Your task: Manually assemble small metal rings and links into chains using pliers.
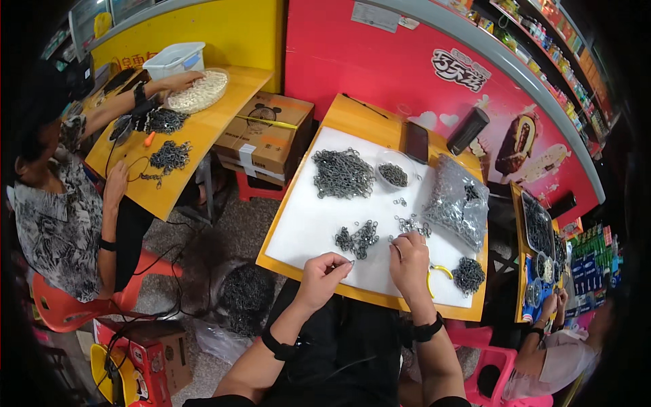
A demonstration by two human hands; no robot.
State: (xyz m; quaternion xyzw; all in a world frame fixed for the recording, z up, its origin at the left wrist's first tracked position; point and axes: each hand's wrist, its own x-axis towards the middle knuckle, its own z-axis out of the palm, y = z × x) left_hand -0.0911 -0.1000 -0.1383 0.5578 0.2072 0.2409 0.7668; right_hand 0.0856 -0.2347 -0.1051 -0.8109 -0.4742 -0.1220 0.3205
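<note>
My left hand (323, 281) is above the near edge of a white foam sheet (288, 234), thumb and forefinger pinched on a small dark metal piece (351, 263). My right hand (411, 263) is lowered to the sheet, fingers bent together beside a loose group of small metal rings (412, 224); its fingertips are partly hidden. Between the hands and farther off lies a small heap of dark metal links (359, 239). Yellow-handled pliers (441, 273) lie partly behind my right hand. A larger heap of links (342, 173) is at the far left of the sheet.
A clear tub of small rings (393, 174), a bulging clear bag (458, 203), a phone (416, 142) and a dark cylinder (468, 130) stand or lie at the back. A dark link bundle (468, 275) sits at right. Other people work at tables on both sides.
</note>
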